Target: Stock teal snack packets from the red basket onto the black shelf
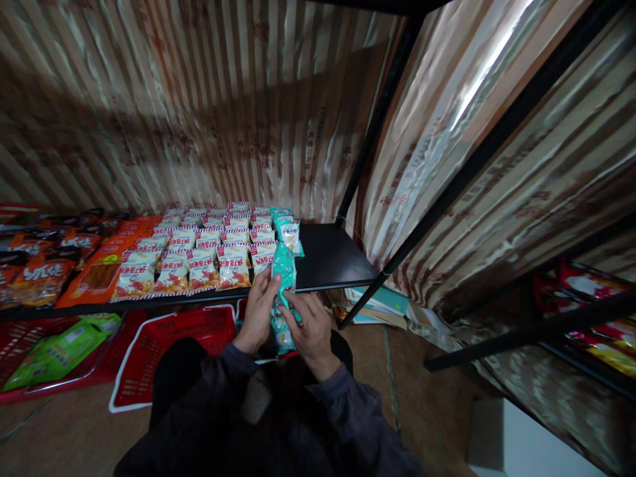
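Observation:
A teal snack packet (284, 262) is held at the front edge of the shelf, between both hands. My left hand (257, 308) is closed on its left side, with the thumb over the front. Fingers of my right hand (314, 326) grip its lower end. More teal packaging (283, 339) shows below, between the hands; whether it is joined to the held packet I cannot tell. Just beyond, a row of teal-and-white packets (290, 232) lies on the black shelf (338, 255), beside several rows of white-and-orange snack packets (233, 266).
Orange packets (92, 273) and dark-and-orange packets (42, 275) fill the shelf's left. Under it stand a red basket with a white rim (115, 384) and another holding green packets (62, 352). Black shelf posts (380, 119) rise on the right. Papers (380, 301) lie underneath.

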`<state>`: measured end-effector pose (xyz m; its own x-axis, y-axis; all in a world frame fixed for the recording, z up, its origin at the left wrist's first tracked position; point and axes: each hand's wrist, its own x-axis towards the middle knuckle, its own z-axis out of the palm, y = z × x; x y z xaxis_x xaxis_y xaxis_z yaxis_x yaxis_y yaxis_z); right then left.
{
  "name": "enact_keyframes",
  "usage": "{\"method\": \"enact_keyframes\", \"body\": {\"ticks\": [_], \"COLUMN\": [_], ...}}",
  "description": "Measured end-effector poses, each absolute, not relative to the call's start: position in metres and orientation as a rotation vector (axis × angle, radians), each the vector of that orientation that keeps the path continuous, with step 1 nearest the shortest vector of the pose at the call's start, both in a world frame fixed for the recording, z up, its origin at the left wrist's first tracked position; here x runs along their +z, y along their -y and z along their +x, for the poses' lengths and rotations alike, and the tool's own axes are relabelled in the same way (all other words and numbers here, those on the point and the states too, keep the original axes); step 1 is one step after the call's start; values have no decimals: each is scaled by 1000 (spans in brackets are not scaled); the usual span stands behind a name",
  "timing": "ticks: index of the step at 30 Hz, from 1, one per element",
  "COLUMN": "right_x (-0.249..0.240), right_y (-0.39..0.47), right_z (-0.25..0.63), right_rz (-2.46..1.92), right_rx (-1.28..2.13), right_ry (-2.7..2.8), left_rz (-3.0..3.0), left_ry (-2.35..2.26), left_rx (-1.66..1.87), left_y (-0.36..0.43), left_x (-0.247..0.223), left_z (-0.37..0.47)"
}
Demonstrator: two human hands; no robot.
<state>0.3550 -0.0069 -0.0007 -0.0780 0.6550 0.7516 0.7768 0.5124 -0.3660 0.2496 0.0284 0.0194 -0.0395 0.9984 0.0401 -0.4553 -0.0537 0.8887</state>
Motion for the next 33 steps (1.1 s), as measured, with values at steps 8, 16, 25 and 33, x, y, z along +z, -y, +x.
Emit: {"method": "enact_keyframes", "body": {"ticks": [8,16,25,33], "right_x": [2,11,26,22], "right_y": [19,-30,-52,-49], "right_z": [346,375,375,374], "right_rz": [-1072,-1180,-1047,-1046], "right_rx": [-18,727,1350,1300], "right_ry": [2023,1119,787,763], "left_rz": [773,696,932,981], "left_ry": [-774,-698,-720,-767], "left_rx": [1296,1161,1044,1181], "left_y": [-28,-22,-13,-25], "left_x": [9,4,1,11], "left_z": [240,226,225,226]}}
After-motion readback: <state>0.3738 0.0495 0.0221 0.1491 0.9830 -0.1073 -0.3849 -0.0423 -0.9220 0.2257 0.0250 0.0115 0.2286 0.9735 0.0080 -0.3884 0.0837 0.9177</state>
